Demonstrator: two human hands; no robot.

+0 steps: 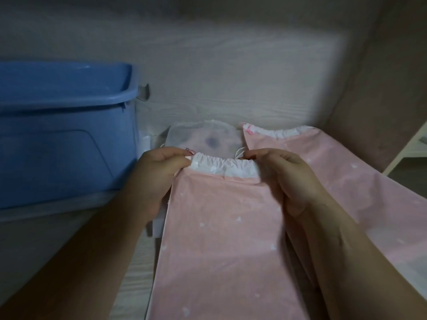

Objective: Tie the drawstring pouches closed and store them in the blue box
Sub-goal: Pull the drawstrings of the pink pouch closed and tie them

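1. Early days, judging by the layout.
2. Working on the front pouch right now: lying flat on the wood-grain surface, dead centre, just right of the blue box.
3. Pinched at both ends of its white top band: by the left hand at the left corner and by the right hand at the right corner, with fingers curled onto the hem. Gripping nothing else, as far as can be seen.
4. Ruffled a bit along that band, but nowhere near cinched. Spread wide, with no knot to be seen. Can't make out this pouch's cords under the fingers.
5. Counting two more. First, a second pink pouch off to the right, partly hidden by the right forearm, ruffled at the top too, with a tiny pink bow at its near corner. Then a frosted pouch just behind the hands, with something dark inside. Can't tell whether either counts as properly tied.
6. Nothing visibly stored yet. Can't see the bottom of the box from this angle though, so no promises there.
7. Left to do, at a guess: draw the cords tight, knot them, drop the thing in the box on the left, then repeat for whatever else needs it. So basically most of the job.
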